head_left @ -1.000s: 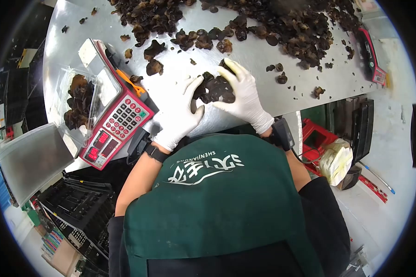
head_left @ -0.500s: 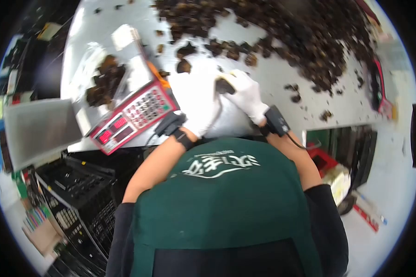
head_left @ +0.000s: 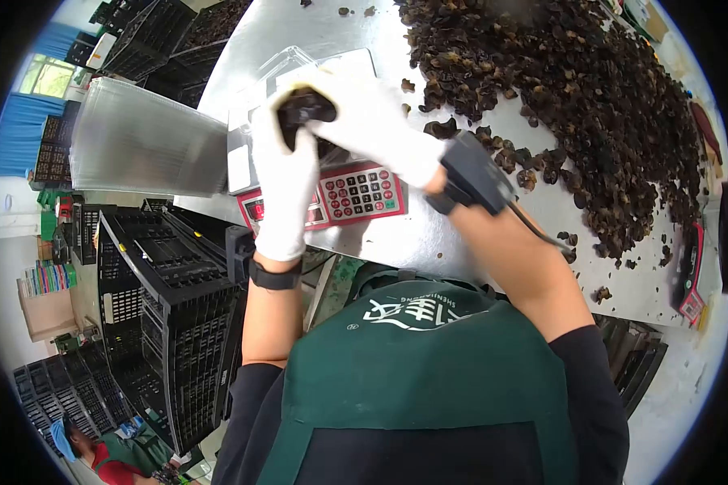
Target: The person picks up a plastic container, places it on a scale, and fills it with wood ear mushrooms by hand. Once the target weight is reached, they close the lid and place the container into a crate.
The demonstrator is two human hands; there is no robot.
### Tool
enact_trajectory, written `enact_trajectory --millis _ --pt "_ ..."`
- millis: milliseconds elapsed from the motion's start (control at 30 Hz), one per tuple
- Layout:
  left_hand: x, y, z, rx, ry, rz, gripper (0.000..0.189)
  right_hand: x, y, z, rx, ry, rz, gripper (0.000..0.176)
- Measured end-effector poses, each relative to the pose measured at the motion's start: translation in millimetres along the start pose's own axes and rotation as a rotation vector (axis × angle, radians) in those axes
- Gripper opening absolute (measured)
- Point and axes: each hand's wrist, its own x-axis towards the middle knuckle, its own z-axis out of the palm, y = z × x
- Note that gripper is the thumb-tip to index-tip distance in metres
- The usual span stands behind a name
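Both hands wear white gloves and are closed together on one clump of dark fungus point(head_left: 303, 105). The left hand point(head_left: 287, 182) curls its fingers up around the clump's near and left side. The right hand point(head_left: 368, 121) wraps over it from the right, so only a dark patch shows between the gloves. The clump is held up in the air, clear of the bench point(head_left: 429, 238). Directly under the hands is a red scale point(head_left: 356, 194), its keypad and lit display facing the person. Just beyond the fingertips, a clear plastic tray point(head_left: 279, 65) seems to sit on the scale's pale platform, though the gloves hide most of it. To the right of the right hand, a large heap of fungus point(head_left: 566, 97) covers much of the steel bench, with loose pieces scattered toward the forearm. A black wrist unit point(head_left: 469, 174) is strapped behind the right hand, and a black wristband point(head_left: 273, 276) sits behind the left. Left of the left hand lies a stack of clear lids point(head_left: 137, 149). Below it and nearer the person, black crates point(head_left: 170, 323) stand beside the bench. A second red scale point(head_left: 692, 275) lies at the bench's edge, well to the right of both hands. The person's green apron point(head_left: 421, 388) fills the foreground below the arms.
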Motion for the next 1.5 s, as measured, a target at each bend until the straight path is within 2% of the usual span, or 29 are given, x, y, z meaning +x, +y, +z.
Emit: enact_trajectory --millis 67,133,167,200,267,333,367,433,500,533,567,600,633,667,700,733,800,867,933,1000,1033,1100,1133,1200,1267,1300,1333,1400,1500 --pt "1.6 -34.4 -5.0 -0.099 -0.021 -0.069 0.056 11.0 10.0 27.0 0.109 -0.083 -0.018 0.058" --pt "-4.0 -66.5 -9.4 -0.027 -0.169 -0.187 0.065 2.9 32.6 51.9 0.032 -0.165 -0.109 0.064" --pt "-8.8 -68.0 -9.9 -0.008 -0.167 -0.128 0.075 1.1 36.1 51.9 0.001 -0.156 -0.186 0.070" --pt "-11.2 -66.8 -11.7 -0.122 -0.163 -0.200 0.080 1.6 41.8 51.4 0.022 -0.196 -0.203 0.075" --pt "-8.8 -43.5 -21.3 -0.356 -0.145 -0.437 0.087 4.8 40.7 31.4 0.296 -0.126 -0.225 0.073" --pt "-10.3 -60.6 -22.7 -0.298 -0.126 -0.295 0.089 -3.3 38.9 -9.3 0.530 -0.146 0.053 0.068" --pt "-10.0 -67.9 -23.5 -0.270 -0.118 -0.223 0.090 -10.2 39.9 -36.9 0.584 -0.103 0.113 0.060" --pt "-7.6 -64.9 -27.2 -0.170 -0.128 -0.200 0.089 -44.8 55.9 -77.0 0.676 -0.001 0.474 0.049" --pt "0.6 -42.1 -30.6 0.024 -0.150 -0.150 0.085 -98.3 82.5 -110.1 0.615 0.192 0.554 0.039" --pt "-1.1 -38.5 -23.2 -0.125 -0.091 -0.147 0.073 -133.2 94.6 -128.9 0.439 0.231 0.635 0.036" --pt "1.4 -34.6 -20.9 -0.019 -0.114 -0.101 0.068 -170.1 99.9 -144.2 0.436 0.352 0.726 0.033" --pt "6.1 -29.5 -17.7 0.069 -0.143 -0.053 0.062 -204.2 98.9 -165.0 0.324 0.356 0.969 0.031" --pt "9.4 -25.8 -11.0 0.043 -0.200 -0.008 0.061 -251.5 103.0 -182.5 0.234 0.386 0.993 0.029" --pt "12.4 -20.8 -3.1 0.001 -0.263 0.039 0.059 -285.2 88.9 -198.7 0.261 0.505 1.132 0.028" --pt "15.4 -8.6 0.6 0.180 -0.334 0.172 0.059 -313.5 75.8 -212.4 0.219 0.574 1.206 0.026" --pt "16.6 -10.6 9.5 0.207 -0.393 0.224 0.057 -338.4 62.6 -221.5 0.183 0.651 1.272 0.025" --pt "16.7 -23.5 21.1 0.331 -0.457 0.324 0.052 -369.0 42.3 -230.6 0.016 0.698 1.375 0.024" --pt "21.8 -38.6 20.9 0.252 -0.497 0.181 0.050 -401.8 39.8 -225.1 -0.082 0.679 1.282 0.023" --pt "23.2 -48.5 18.3 0.291 -0.495 0.231 0.050 -411.8 45.1 -204.5 -0.239 0.694 1.174 0.024" --pt "24.7 -44.2 14.9 0.371 -0.543 0.283 0.051 -373.8 33.0 -196.6 -0.587 0.424 1.158 0.030" --pt "24.6 -40.9 14.2 0.432 -0.537 0.331 0.051 -377.9 47.0 -180.4 -0.666 0.484 0.975 0.033" --pt "25.1 -47.4 9.6 0.447 -0.504 0.331 0.053 -388.3 60.3 -169.6 -0.701 0.407 0.871 0.028" --pt "23.5 -38.7 6.4 0.419 -0.428 0.309 0.053 -386.7 70.6 -164.0 -0.692 0.369 0.799 0.026" --pt "25.0 -22.6 -12.1 0.246 -0.229 0.203 0.051 -377.3 69.0 -170.8 -0.557 0.385 0.868 0.015" --pt "33.6 -30.0 -46.8 0.287 0.006 0.212 0.047 -384.4 83.7 -178.3 -0.456 0.423 0.898 0.009" --pt "32.4 -37.8 -84.9 0.346 0.122 0.102 0.045 -400.1 101.2 -182.5 -0.346 0.440 0.969 0.009" --pt "32.2 -41.9 -91.4 0.319 0.181 0.043 0.044 -406.3 109.2 -184.6 -0.364 0.412 1.007 0.010" --pt "29.8 -51.1 -101.1 0.242 0.290 -0.041 0.042 -402.0 110.4 -185.0 -0.486 0.301 0.910 0.010" --pt "20.8 -64.7 -102.0 0.292 0.271 -0.087 0.034 -385.7 109.3 -188.6 -0.499 0.174 0.860 0.011"
